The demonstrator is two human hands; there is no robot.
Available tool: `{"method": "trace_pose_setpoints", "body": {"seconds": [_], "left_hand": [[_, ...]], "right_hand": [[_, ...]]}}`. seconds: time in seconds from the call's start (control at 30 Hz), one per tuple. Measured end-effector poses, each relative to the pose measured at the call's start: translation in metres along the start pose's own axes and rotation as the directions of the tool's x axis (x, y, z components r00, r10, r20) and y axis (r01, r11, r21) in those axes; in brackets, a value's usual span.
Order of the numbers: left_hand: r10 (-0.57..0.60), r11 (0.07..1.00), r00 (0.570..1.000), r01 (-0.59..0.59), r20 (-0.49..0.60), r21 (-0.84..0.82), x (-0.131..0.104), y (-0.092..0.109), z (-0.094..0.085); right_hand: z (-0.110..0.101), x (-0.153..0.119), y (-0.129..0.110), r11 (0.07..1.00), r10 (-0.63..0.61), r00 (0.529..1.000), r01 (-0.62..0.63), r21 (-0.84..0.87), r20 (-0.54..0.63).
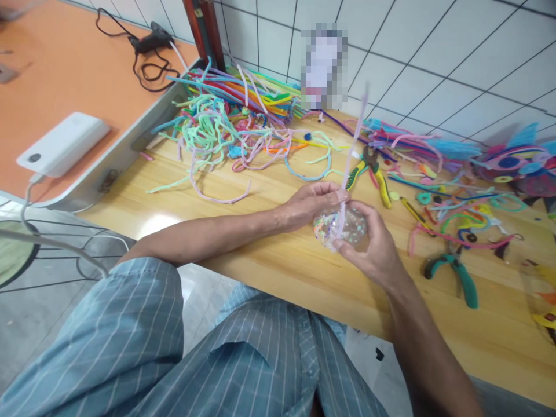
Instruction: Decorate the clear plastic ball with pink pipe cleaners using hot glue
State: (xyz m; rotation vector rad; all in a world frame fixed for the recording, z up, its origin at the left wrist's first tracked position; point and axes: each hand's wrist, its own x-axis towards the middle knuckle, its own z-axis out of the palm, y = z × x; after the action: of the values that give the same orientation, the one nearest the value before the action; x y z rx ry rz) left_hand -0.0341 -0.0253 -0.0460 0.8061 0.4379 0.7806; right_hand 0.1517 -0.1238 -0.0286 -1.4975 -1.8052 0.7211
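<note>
A clear round ball [354,231] with colourful bits showing in it is gripped in my right hand [376,246], fingers around its far side and thumb at the near side. A pale lilac pipe cleaner [353,145] lies over the ball and sticks up past it toward the wall. My left hand [315,202] pinches that pipe cleaner between thumb and fingers at the ball's upper left edge. Just beyond my hands lie yellow-and-green pliers [382,186]. Whether the pipe cleaner is fixed to the ball I cannot tell.
Bundled pipe cleaners [260,104] and a mint-green tangle [208,130] lie at the back left. Teal-handled pliers [464,281] and a yellow cutter knife [417,215] are on the right. A phone [322,66] leans against the tiled wall. A white power bank [63,143] rests on the orange table.
</note>
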Motion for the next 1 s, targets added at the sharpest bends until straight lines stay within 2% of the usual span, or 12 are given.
{"method": "trace_pose_setpoints", "body": {"seconds": [0.4, 0.63, 1.0], "left_hand": [[-0.027, 0.998, 0.999, 0.025, 0.030, 0.052, -0.0058, 0.0051, 0.0013], [-0.005, 0.998, 1.000, 0.003, 0.030, 0.058, -0.0042, 0.0020, -0.0024], [-0.059, 0.997, 0.998, 0.058, 0.036, 0.042, -0.0055, -0.0047, -0.0056]], "right_hand": [[0.0020, 0.0003, -0.0061, 0.991, -0.123, 0.992, 0.124, -0.040, 0.025], [0.0056, -0.0004, -0.0037, 0.984, -0.171, 0.985, 0.170, -0.042, -0.008], [0.0090, 0.0007, 0.0004, 0.969, -0.236, 0.972, 0.236, -0.073, 0.008]]}}
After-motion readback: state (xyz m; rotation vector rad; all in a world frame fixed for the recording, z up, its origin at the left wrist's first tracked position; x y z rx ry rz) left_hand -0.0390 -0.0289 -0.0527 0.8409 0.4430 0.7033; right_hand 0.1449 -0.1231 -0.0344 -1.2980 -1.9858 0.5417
